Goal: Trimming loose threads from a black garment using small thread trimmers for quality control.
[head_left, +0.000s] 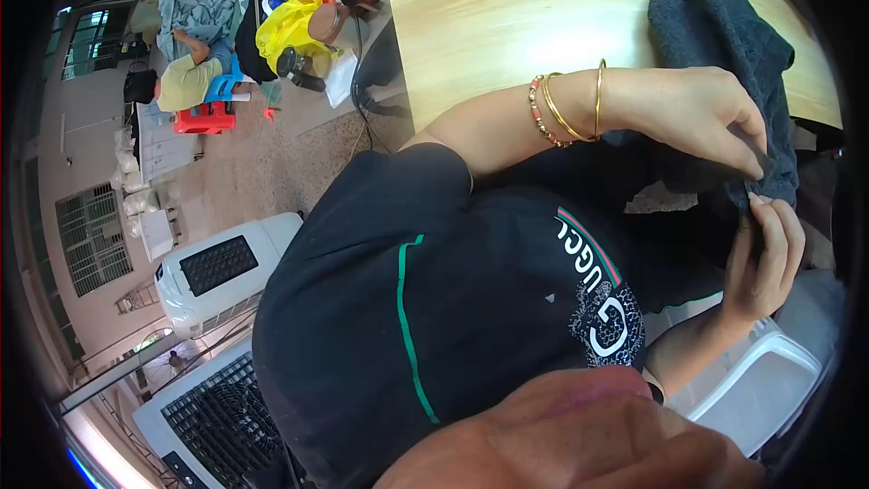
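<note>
- Nearest the lens: blurred chin at the bottom edge, then a black shirt [434, 308] with a green stripe filling the middle.
- Dark grey cloth [715, 45] hangs from the wooden table [507, 18] down to the lap at the right; its lower edge sits between both hands.
- Left hand [706, 113], bracelets [566, 109] on that wrist, pinches the cloth edge from above, thumb and fingertips closed on the fabric.
- Right hand [769, 258] comes up from below, fingers curled against the same edge, gripping it; the two hands are just beside each other.
- Doing it well, my read: keep both pinches close together on the hem, hold the fabric taut between them, let the table carry the rest so its weight doesn't drag the edge out of the fingers.
- White plastic chair [778, 371] shows under the right forearm.
- Further out, left: white fan units [217, 272] on the floor, a yellow bag [290, 27], a red stool [204, 118], and another person bent over by a heap of cloth.
</note>
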Demonstrator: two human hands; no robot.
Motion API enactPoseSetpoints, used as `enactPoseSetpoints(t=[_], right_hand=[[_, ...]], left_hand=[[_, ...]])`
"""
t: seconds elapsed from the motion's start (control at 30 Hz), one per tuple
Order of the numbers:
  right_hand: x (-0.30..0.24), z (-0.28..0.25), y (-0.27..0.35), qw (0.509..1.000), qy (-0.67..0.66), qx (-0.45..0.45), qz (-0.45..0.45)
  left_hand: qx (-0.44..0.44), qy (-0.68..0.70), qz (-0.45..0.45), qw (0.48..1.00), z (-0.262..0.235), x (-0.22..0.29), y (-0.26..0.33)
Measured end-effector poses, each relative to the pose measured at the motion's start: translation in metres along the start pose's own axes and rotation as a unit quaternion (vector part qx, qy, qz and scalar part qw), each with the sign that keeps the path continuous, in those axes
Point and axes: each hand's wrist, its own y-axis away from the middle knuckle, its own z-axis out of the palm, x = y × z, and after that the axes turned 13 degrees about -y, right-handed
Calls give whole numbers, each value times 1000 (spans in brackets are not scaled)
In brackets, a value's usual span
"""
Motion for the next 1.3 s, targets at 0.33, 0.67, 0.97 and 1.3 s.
enactPoseSetpoints(t=[0.33,0.67,0.97,1.3], right_hand=[[-3,0,-4,999,34,-14,-40],[0,0,-2,1000,7,-16,-20],[15,-1,3,999,-26,26,24],[20,4,-2,996,-68,28,47]], left_hand=[[77,-50,53,994,14,0,-3],[-5,-40,0,999,11,-1,-2],[106,-87,100,985,18,-9,6],[157,-165,127,965,20,-4,12]])
